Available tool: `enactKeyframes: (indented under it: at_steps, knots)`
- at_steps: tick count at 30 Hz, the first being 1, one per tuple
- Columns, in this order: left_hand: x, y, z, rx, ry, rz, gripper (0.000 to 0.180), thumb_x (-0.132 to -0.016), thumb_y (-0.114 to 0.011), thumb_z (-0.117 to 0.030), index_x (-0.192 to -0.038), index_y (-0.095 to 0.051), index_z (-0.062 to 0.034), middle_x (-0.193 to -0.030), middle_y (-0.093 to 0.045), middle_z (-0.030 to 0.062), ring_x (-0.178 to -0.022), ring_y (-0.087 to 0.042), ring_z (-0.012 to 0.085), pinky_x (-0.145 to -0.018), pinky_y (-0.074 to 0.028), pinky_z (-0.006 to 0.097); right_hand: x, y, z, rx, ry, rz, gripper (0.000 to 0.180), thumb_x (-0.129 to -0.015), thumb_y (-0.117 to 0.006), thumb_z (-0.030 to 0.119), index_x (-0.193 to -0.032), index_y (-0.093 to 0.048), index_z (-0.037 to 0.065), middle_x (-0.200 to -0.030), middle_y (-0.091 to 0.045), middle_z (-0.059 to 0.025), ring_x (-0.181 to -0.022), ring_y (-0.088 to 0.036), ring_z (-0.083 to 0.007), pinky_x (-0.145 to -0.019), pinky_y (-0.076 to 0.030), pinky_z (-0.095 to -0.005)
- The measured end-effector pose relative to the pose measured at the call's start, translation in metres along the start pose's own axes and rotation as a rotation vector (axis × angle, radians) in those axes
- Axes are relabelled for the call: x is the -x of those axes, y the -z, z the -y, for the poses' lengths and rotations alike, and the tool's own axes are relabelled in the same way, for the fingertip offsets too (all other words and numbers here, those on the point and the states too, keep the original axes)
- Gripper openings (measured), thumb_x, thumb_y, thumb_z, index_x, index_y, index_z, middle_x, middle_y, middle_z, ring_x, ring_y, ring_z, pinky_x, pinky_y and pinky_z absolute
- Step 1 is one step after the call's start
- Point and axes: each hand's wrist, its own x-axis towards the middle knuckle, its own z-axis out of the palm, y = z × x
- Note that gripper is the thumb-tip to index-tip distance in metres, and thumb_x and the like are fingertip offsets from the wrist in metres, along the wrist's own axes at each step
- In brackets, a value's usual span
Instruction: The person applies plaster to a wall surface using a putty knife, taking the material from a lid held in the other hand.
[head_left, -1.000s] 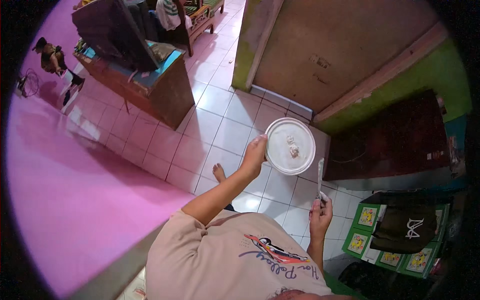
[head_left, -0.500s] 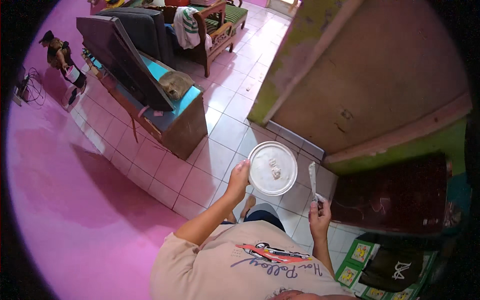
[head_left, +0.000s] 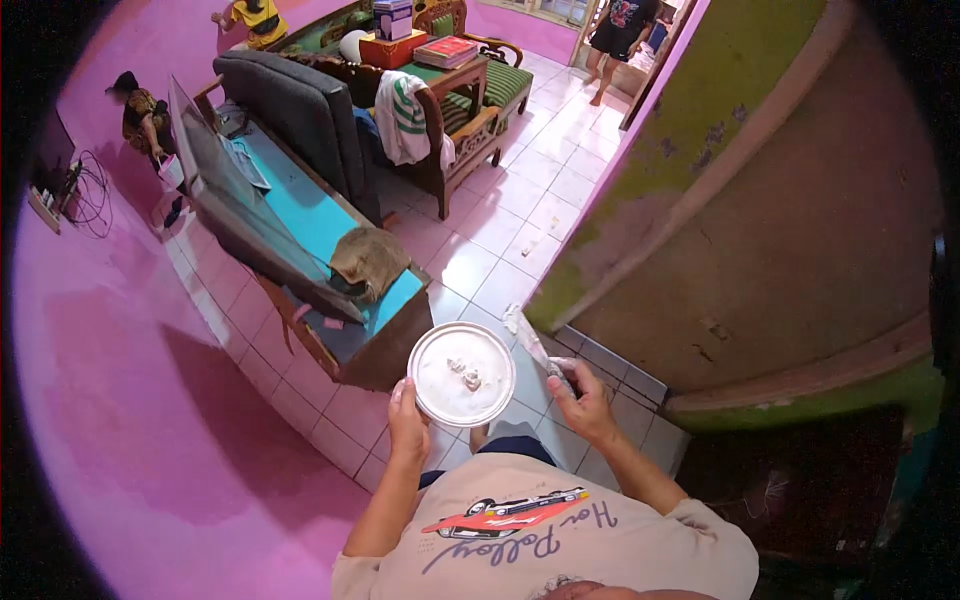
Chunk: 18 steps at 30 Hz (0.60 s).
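Observation:
My left hand [head_left: 407, 425] grips the near left rim of a round white lid [head_left: 437, 401], held flat in front of my body. Small clumps of whitish putty [head_left: 468, 378] lie at its middle. In my right hand [head_left: 590, 408] is a putty knife [head_left: 531, 342], its blade smeared white and pointing up and away to the left. The blade is apart from the lid, just beyond its right edge. My right fingers wrap around the handle and partly hide it.
A turquoise-topped cabinet [head_left: 292, 195] carries a tilted flat television [head_left: 255, 235] and a brown cloth bundle [head_left: 368, 262]. Beyond stands a wooden armchair [head_left: 445, 185]. A brown panel [head_left: 760, 220] is on the right, a pink wall [head_left: 150, 400] on the left. Several other people are farther off.
The lid has shifted left and nearer my body. My right hand has swung left and up with the putty knife, bringing it closer to the lid. The view has tilted toward the far room.

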Motion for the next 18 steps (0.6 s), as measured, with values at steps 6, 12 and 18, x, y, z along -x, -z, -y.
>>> enactKeyframes:
  at_steps: [6, 12, 18]
  knots:
    - [-0.026, -0.026, -0.014, 0.001, -0.023, 0.012, 0.031, -0.103, -0.045, -0.021, -0.121, -0.054, 0.0026, -0.114, -0.064, 0.0114, -0.103, -0.064, 0.0187, -0.091, -0.051, 0.032, -0.066, 0.006, 0.009, 0.177, 0.113, 0.059, 0.032, -0.092, -0.067, 0.025, -0.113, -0.059, 0.003, -0.076, -0.059, -0.0079, -0.068, -0.055, -0.0151, -0.062, -0.045, -0.0327]
    - [-0.061, -0.044, -0.019, -0.018, 0.037, 0.094, 0.03, -0.102, -0.046, -0.019, -0.121, -0.054, 0.0033, -0.115, -0.063, 0.012, -0.103, -0.064, 0.018, -0.09, -0.051, 0.031, -0.061, 0.002, 0.007, 0.158, 0.087, -0.077, 0.032, -0.092, -0.066, 0.026, -0.114, -0.059, 0.003, -0.078, -0.062, -0.0108, -0.068, -0.059, -0.0188, -0.064, -0.048, -0.0325]
    - [-0.093, -0.058, -0.027, -0.078, 0.141, 0.219, 0.029, -0.102, -0.045, -0.019, -0.121, -0.053, 0.0029, -0.114, -0.064, 0.0114, -0.103, -0.064, 0.0179, -0.089, -0.052, 0.031, -0.024, -0.003, 0.018, 0.218, -0.086, -0.191, 0.031, -0.092, -0.066, 0.026, -0.114, -0.06, 0.004, -0.082, -0.067, -0.0118, -0.073, -0.065, -0.0188, -0.067, -0.05, -0.0329]
